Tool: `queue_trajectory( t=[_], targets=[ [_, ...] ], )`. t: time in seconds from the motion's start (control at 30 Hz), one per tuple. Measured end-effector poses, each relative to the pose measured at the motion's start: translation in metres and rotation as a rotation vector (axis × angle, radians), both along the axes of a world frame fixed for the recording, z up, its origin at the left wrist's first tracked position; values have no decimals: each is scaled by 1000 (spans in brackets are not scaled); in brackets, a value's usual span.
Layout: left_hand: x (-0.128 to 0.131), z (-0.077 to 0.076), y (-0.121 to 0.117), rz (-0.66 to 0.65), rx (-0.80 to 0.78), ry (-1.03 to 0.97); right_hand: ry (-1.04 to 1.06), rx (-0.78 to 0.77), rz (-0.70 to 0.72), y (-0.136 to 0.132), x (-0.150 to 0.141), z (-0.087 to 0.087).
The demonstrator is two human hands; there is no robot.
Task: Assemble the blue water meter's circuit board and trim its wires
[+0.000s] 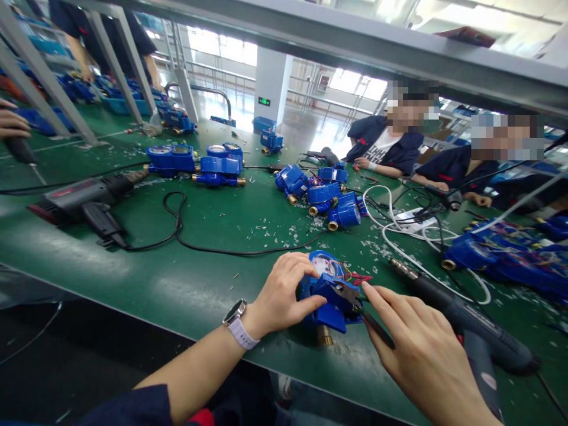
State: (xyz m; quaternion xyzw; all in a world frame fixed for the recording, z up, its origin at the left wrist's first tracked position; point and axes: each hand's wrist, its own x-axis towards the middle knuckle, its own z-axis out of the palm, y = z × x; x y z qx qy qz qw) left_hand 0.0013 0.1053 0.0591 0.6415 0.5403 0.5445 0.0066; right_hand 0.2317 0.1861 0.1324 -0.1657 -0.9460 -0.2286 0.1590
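A blue water meter [331,296] with a round dial and loose coloured wires lies near the front edge of the green table [199,284]. My left hand [281,296], a watch on its wrist, grips the meter's left side with curled fingers. My right hand [421,349] holds a pair of small pliers [359,307], its forefinger stretched along them. The plier jaws touch the meter's top near the wires.
A dark electric screwdriver [470,322] lies right of my hand. A power drill [84,198] and black cable [186,236] lie at the left. Several blue meters [323,195] sit mid-table, more at the right [510,254]. Two seated people [390,148] work opposite; another person's hand [11,124] shows far left.
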Motion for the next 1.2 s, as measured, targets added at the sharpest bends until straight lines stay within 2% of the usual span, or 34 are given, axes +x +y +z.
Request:
queue_trajectory(
  t=[0.13,0.5,0.67,0.8,0.93,1.03,1.2],
  targets=[
    [2,-3,5,-29,-118,-15,-10,30,-2,-1,0,0],
    [13,-3,10,-77,-211,-138,-18,123,-9,-5,-3,3],
    [14,6,10,-101,-246,-160,3,139,-36,-6,-4,10],
    [14,18,11,-130,-294,-154,-86,176,-3,-2,-1,18],
    [14,28,10,-135,-369,-110,-65,116,41,6,1,20],
    [15,31,10,-116,-410,-73,-40,71,87,11,0,18],
    [14,28,12,-101,-425,-43,-46,133,93,10,-4,19]
  ],
)
